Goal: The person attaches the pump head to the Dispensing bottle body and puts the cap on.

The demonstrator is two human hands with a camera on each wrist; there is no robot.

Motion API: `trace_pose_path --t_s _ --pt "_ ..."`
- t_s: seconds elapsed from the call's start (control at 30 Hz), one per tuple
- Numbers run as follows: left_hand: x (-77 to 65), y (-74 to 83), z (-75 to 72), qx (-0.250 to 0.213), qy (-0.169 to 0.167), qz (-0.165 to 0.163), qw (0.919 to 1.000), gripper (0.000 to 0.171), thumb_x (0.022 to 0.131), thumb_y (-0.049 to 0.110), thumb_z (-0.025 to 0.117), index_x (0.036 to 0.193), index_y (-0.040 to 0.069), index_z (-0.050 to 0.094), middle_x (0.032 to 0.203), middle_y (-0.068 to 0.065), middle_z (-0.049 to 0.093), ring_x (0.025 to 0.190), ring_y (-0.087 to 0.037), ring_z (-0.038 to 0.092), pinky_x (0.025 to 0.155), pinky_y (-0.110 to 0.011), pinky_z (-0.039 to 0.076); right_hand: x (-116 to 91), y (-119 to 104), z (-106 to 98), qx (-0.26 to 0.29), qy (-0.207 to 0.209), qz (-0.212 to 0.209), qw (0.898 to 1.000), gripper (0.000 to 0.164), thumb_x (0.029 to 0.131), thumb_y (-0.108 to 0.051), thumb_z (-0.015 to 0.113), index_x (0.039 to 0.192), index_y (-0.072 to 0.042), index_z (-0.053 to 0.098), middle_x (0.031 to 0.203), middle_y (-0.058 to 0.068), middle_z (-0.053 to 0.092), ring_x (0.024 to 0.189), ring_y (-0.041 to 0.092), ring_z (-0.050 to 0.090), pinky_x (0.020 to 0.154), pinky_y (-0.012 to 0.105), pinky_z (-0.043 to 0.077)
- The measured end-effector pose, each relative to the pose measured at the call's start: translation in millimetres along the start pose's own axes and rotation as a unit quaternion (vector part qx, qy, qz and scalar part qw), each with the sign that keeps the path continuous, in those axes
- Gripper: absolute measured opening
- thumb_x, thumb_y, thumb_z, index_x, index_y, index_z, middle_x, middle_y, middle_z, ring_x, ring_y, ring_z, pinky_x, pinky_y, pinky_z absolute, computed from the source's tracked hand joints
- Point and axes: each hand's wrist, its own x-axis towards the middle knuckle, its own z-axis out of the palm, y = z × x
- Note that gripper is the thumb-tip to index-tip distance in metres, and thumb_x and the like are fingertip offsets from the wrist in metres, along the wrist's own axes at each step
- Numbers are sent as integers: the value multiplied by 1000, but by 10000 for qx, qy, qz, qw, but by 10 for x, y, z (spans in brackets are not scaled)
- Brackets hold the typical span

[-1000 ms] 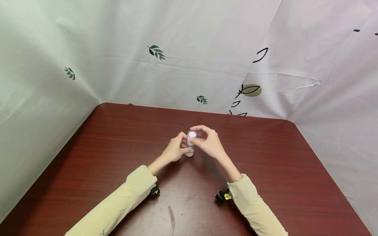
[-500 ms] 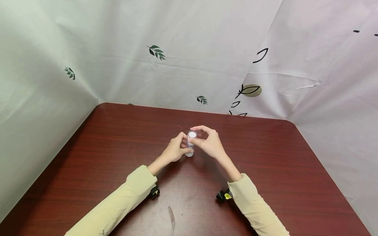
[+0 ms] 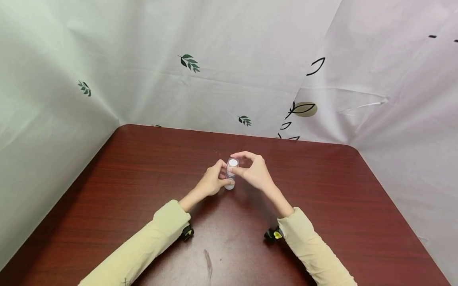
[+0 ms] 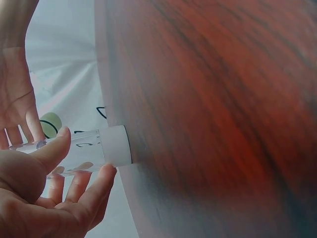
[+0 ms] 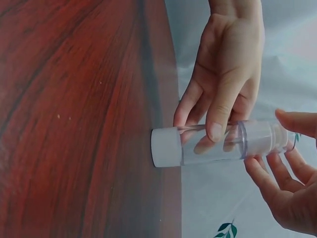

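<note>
A clear plastic pump bottle [image 5: 210,154] with a white base [image 5: 166,147] stands upright at the middle of the table. My left hand [image 3: 210,181] grips its transparent body between thumb and fingers. Higher up, the thumb and fingers of my right hand [image 3: 255,174] pinch the clear cap [image 3: 233,163], which covers a white pump head [image 5: 258,138]. The cap is over the top of the bottle. In the left wrist view, the white base [image 4: 116,145] is down at the table surface, and the bottle's upper end is partly hidden by my left thumb.
The dark red wooden table [image 3: 322,198] spreads out around both arms. Behind it hangs a pale sheet [image 3: 214,87] with leaf prints. A black wrist strap [image 3: 187,232] shows below the left sleeve and another black strap [image 3: 273,234] below the right.
My right forearm and its strap have shifted slightly to the right and away from me. Both hands keep their hold on the bottle and its cap.
</note>
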Motion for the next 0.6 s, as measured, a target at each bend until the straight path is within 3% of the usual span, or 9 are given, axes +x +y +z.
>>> trace_pose_path --t_s 0.17,0.4,0.6 --pt "8 0 -2 25 13 74 10000 33 82 5 74 104 1 50 102 -19 67 92 -29 67 80 -35 57 8 -33 -14 -16 -58 73 10000 32 78 -6 77 109 -6 71 102 14 72 88 24 68 66 18 53" --pt "18 22 -7 17 9 3 10000 34 82 5 74 105 1 50 103 -19 67 93 -29 68 80 -36 57 -90 -368 -67 -96 -71 -2 9999 30 79 2 71 109 5 67 103 22 70 88 32 67 66 15 50" --pt "17 14 -2 44 -4 -16 10000 33 82 5 74 105 1 50 103 -19 67 93 -29 67 80 -35 57 -125 -454 -63 -165 -80 51 9998 30 79 2 71 109 5 68 102 22 70 88 32 67 65 14 49"
